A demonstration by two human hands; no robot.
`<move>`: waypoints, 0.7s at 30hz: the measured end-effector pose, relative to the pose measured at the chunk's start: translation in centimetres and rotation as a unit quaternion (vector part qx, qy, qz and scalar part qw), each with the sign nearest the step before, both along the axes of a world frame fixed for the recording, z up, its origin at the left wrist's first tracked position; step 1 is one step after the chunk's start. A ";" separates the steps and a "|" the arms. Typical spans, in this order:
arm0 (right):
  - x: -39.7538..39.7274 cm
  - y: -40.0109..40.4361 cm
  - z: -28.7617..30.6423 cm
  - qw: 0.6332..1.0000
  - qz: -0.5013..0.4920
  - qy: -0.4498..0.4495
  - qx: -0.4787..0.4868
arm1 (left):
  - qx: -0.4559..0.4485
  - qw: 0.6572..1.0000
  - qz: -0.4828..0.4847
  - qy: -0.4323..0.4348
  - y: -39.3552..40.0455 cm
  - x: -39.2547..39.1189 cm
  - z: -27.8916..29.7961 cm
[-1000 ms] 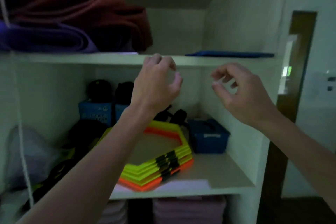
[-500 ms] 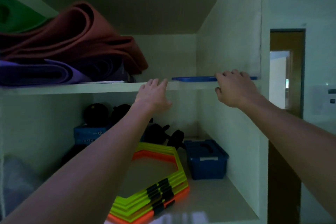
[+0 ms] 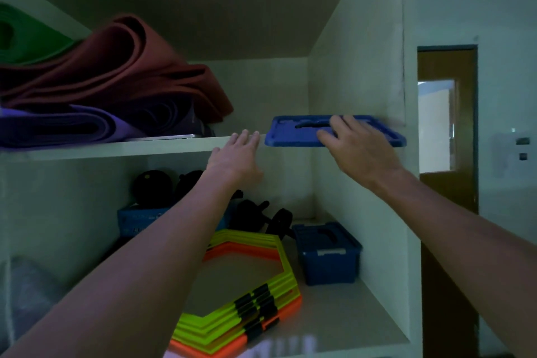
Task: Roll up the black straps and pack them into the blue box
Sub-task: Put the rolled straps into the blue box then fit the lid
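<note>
A flat blue lid (image 3: pixel 293 131) with a handle slot lies on the upper shelf (image 3: pixel 145 147), sticking out over its front edge. My right hand (image 3: pixel 357 145) rests on top of the lid with fingers spread and the thumb at its front rim. My left hand (image 3: pixel 238 157) is flat against the shelf's front edge, just left of the lid, holding nothing. A closed blue box (image 3: pixel 328 253) stands on the lower shelf at the right. Black objects (image 3: pixel 261 215), perhaps straps or weights, sit dimly behind it.
Folded red, purple and green mats (image 3: pixel 110 90) fill the upper shelf's left side. Stacked yellow and orange hexagon rings (image 3: pixel 250 293) lie on the lower shelf beside another blue box (image 3: pixel 139 218). A brown door (image 3: pixel 447 131) stands at the right.
The view has lifted toward the upper shelf. Both hands rose from mid-air to the shelf edge. My right hand has moved onto the blue lid, which now juts further forward.
</note>
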State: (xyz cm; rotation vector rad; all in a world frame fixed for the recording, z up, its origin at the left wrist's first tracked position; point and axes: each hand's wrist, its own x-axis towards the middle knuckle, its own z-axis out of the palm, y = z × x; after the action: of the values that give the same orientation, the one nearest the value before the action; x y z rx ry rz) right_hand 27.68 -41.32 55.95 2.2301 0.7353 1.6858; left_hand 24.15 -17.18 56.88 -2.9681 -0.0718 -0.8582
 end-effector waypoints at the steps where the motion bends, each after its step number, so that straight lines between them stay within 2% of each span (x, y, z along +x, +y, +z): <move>1: -0.6 0.1 -0.3 1.000 0.010 -0.008 0.002 | -0.024 1.000 -0.008 -0.009 0.0 -0.4 -0.2; 5: -2.9 0.6 -2.2 0.997 0.066 -0.034 0.014 | -0.098 0.993 -0.021 -0.056 1.3 -2.8 -1.4; 9: -6.2 1.6 -4.5 0.991 0.120 -0.060 0.022 | -0.213 0.968 -0.053 -0.125 4.0 -6.3 -2.7; 16: -11.8 6.9 -11.9 0.972 0.229 -0.046 0.029 | -0.270 0.947 -0.053 -0.164 10.2 -13.7 -8.0; 19: -13.9 10.4 -16.4 0.963 0.267 -0.022 0.034 | -0.377 0.913 -0.050 -0.151 13.7 -16.5 -12.1; 21: -15.5 13.2 -19.5 0.958 0.287 0.002 0.019 | -0.495 0.859 -0.056 -0.118 15.2 -18.7 -15.0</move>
State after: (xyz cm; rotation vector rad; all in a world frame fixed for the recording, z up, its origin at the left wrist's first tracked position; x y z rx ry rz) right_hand 12.22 -28.13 36.42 2.1726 1.4731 1.9407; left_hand 5.49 -1.96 41.92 -3.7703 -0.4983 -1.5965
